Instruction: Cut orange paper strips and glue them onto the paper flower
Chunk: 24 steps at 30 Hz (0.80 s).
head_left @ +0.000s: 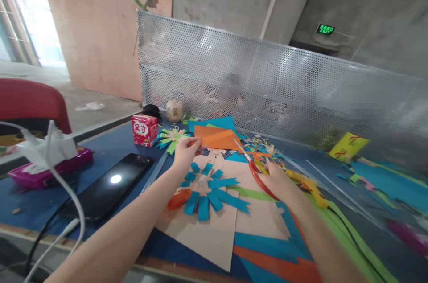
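Observation:
My left hand (187, 151) pinches the left edge of a folded-looking sheet of orange paper (216, 137). In my right hand (276, 180) is a pair of scissors (257, 175) with red and yellow handles. Their blades reach the right part of the orange paper; whether they are parted I cannot make out clearly. Between my forearms lies a ring of blue paper strips (203, 206) around a pale centre, resting on beige sheets (214, 243). Orange paper (179, 199) shows at its left side. A second paper flower (172, 138), green, blue and beige, lies beyond my left hand.
At left are a black phone (110, 185), a white power strip (47, 153) with cables and a red box (144, 130). A yellow glue gun (310, 187) lies right of my right hand. Paper scraps (257, 145) lie before the perforated metal screen (267, 82).

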{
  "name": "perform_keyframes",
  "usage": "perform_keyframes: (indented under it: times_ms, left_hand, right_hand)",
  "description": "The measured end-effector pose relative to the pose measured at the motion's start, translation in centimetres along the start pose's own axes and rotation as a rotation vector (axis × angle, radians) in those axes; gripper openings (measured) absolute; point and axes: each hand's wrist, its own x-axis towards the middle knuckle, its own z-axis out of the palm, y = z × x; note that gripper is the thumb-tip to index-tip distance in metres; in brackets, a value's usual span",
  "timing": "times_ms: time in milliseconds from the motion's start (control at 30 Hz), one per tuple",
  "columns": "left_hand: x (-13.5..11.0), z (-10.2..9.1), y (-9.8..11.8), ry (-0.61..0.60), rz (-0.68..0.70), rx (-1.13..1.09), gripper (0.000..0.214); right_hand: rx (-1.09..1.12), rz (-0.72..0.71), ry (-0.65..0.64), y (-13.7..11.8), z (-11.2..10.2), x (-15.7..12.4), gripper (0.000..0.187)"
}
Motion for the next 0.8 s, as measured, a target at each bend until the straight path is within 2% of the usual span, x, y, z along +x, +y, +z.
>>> perform_keyframes:
  times_ms: [33,100,233,300,367,500,633,800]
  left_hand:
    - [-0.1,0.0,0.1,0.01,-0.006,-0.024,0.004]
    - [-0.2,0.1,0.3,0.02,-0.019,-0.065,0.004]
    - [-0.6,0.4,0.6,0.008,-0.04,-0.119,0.004]
    - [-0.8,0.5,0.6,-0.01,-0.042,-0.14,0.004]
    - [-1.0,0.8,0.7,-0.039,-0.042,-0.164,0.004]
    - [-1.3,1.2,0.8,-0.104,-0.042,-0.201,0.006]
    - [-1.7,1.4,0.9,-0.182,-0.065,-0.201,0.006]
    - [-2.1,1.5,0.8,-0.242,-0.107,-0.166,0.01]
  right_hand:
    - [0.078,-0.019,-0.021,0.1,0.1,0.0,0.03]
    - [0.273,-0.045,-0.149,0.3,0.4,-0.1,0.029]
    - [0.775,0.11,-0.532,0.4,1.1,-0.7,0.031]
    - [0.864,0.15,-0.625,0.4,1.4,-0.9,0.034]
    - [0.896,0.125,-0.7,0.5,1.6,-0.8,0.041]
    - [1.012,0.06,-0.942,0.6,1.8,-0.5,0.053]
    - [1.109,-0.002,-1.001,-0.2,1.6,-0.7,0.056]
    - [1.164,-0.053,-0.868,-0.7,1.3,-0.7,0.054]
